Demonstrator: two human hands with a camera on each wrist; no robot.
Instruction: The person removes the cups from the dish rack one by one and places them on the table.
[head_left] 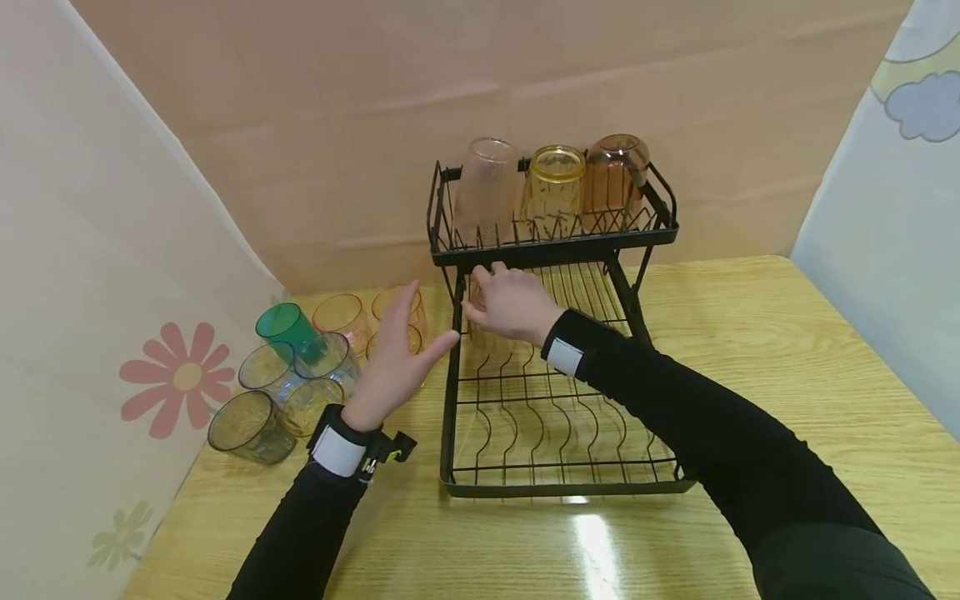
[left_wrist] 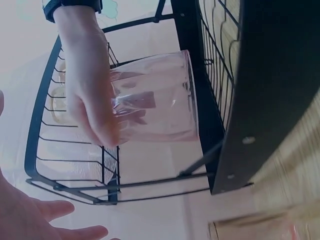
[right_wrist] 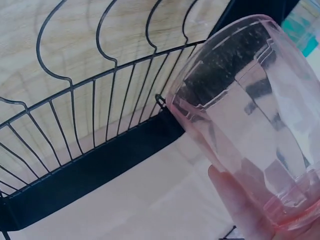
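My right hand (head_left: 517,304) reaches under the upper shelf of a black two-tier dish rack (head_left: 562,490) and grips a clear pink drinking glass (right_wrist: 250,115). In the right wrist view its fingers hold the glass near the base, with the wide rim pointing away from the palm, close to the rack's wires. The left wrist view shows the same pink glass (left_wrist: 155,100) from the side, over the lower tier. My left hand (head_left: 393,362) hovers left of the rack, fingers extended and thumb spread, holding nothing; it partly covers the glasses behind it.
On the upper shelf stand a tall pale pink glass (head_left: 489,192), a yellow glass (head_left: 555,187) and an amber glass (head_left: 617,179), all bottom up. Left of the rack several coloured glasses cluster on the wooden table, among them a green one (head_left: 288,329) and a smoky one (head_left: 255,429).
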